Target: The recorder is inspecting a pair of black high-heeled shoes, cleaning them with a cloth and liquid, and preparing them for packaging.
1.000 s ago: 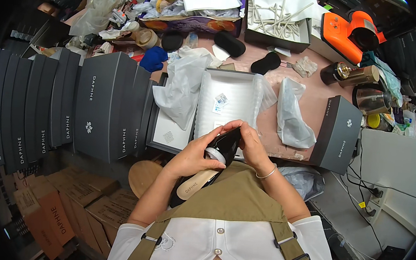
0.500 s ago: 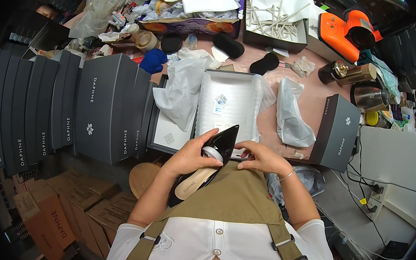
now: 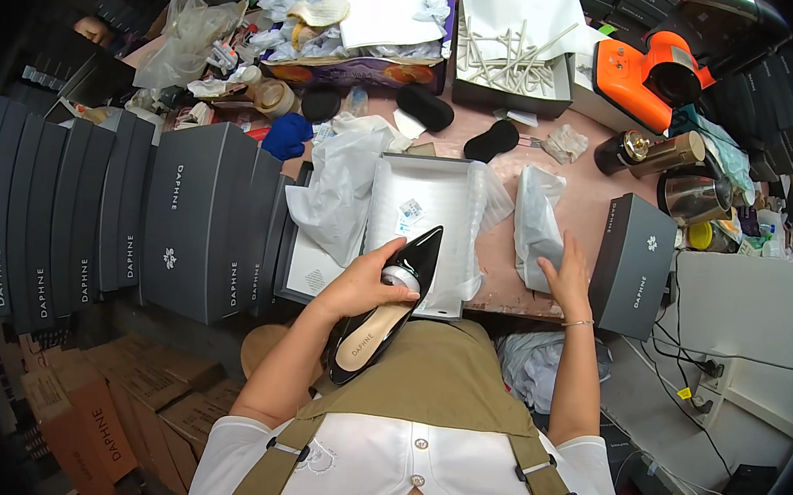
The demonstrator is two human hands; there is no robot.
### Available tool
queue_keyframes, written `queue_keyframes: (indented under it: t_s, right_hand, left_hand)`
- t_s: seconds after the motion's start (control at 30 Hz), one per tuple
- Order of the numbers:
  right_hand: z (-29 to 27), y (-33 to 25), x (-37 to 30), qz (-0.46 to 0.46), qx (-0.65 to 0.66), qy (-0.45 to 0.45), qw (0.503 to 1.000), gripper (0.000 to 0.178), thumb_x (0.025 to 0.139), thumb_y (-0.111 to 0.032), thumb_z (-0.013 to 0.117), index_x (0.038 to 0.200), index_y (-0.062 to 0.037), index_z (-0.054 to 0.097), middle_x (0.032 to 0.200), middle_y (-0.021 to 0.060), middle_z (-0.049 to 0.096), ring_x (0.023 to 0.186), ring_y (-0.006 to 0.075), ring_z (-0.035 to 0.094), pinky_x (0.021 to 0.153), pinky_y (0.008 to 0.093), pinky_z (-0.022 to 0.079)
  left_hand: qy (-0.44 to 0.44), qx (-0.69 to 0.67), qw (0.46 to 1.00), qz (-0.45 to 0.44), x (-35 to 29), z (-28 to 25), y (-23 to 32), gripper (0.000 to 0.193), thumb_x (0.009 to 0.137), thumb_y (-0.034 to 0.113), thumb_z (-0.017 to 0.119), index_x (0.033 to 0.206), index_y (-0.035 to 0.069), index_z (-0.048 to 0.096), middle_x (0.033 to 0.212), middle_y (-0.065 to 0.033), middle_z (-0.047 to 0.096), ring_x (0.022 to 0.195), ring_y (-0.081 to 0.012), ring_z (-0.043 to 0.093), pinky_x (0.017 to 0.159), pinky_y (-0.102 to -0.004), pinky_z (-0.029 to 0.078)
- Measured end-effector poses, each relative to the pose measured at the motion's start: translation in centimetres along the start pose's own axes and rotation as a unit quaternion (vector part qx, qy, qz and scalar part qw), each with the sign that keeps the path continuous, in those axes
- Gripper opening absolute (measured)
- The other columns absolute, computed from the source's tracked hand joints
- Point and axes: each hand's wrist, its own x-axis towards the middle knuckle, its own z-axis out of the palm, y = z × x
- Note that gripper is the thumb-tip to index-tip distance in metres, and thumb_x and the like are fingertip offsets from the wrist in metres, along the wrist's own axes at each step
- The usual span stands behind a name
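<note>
A black patent pointed-toe shoe is gripped by my left hand, with its toe pointing away from me. White padding sits inside the toe opening, and the beige insole is visible. My right hand is open, fingers outstretched, at the near right edge of a white tissue-wrapped bundle; its contents are hidden. Beyond the shoe lies an open grey shoe box, lined with white wrap and holding small packets. Loose white tissue covers part of the lid on the left.
Grey shoe boxes stand in a row at left; another box stands at right. Behind are a tray of white sticks, an orange device, black pads and a blue cloth. Cables hang at right.
My right hand has moved right, from beside the shoe to the wrapped bundle, and its fingers have spread. My left hand still holds the shoe, slightly lower.
</note>
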Motion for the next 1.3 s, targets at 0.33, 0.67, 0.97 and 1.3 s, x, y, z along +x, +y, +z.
queue_keyframes:
  t_s: [0.33,0.67,0.97,1.3]
  right_hand:
    - [5.4,4.2,1.9,0.006,-0.034,-0.060,0.998,0.055,0.070,-0.027,0.077,0.116,-0.0085,0.054,0.101,0.0140,0.061,0.101,0.0342,0.056,0.082,0.0485,0.043]
    - [1.6,-4.2,7.6,-0.158,0.095,0.064,0.981,0.039,0.081,-0.013,0.065,0.119,-0.0059,0.056,0.120,0.0151,0.058,0.113,0.0336,0.053,0.094,0.0448,0.041]
    - [9.8,-7.4,22.0,-0.413,-0.186,0.016,0.892,0.036,0.079,-0.009,0.058,0.115,-0.0097,0.057,0.117,0.0074,0.062,0.128,0.0284,0.044,0.108,0.0530,0.027]
    - [-7.6,-18.3,7.0,-0.437,0.266,-0.121,0.851,0.043,0.073,-0.009,0.062,0.115,-0.0067,0.057,0.108,0.0152,0.054,0.094,0.0317,0.057,0.081,0.0378,0.049]
  left_hand:
    - [0.093,0.037,0.993,0.067,3.2,-0.2,2.7,0.088,0.069,0.022,0.081,0.138,-0.008,0.035,0.128,-0.0286,0.051,0.118,-0.0343,0.053,0.099,-0.0355,0.041]
    - [0.060,-0.063,0.993,0.074,2.2,1.0,0.9,0.089,0.070,0.022,0.082,0.142,0.001,0.034,0.130,-0.0251,0.052,0.120,-0.0299,0.052,0.101,-0.0335,0.040]
    - [0.120,-0.035,0.991,0.038,-2.9,1.7,3.2,0.082,0.071,0.014,0.080,0.141,0.004,0.038,0.131,-0.0205,0.052,0.120,-0.0272,0.053,0.100,-0.0327,0.041]
    - [0.216,-0.133,0.967,0.040,-2.9,2.4,0.5,0.080,0.070,0.012,0.080,0.138,0.002,0.040,0.124,-0.0206,0.057,0.116,-0.0266,0.056,0.099,-0.0333,0.042]
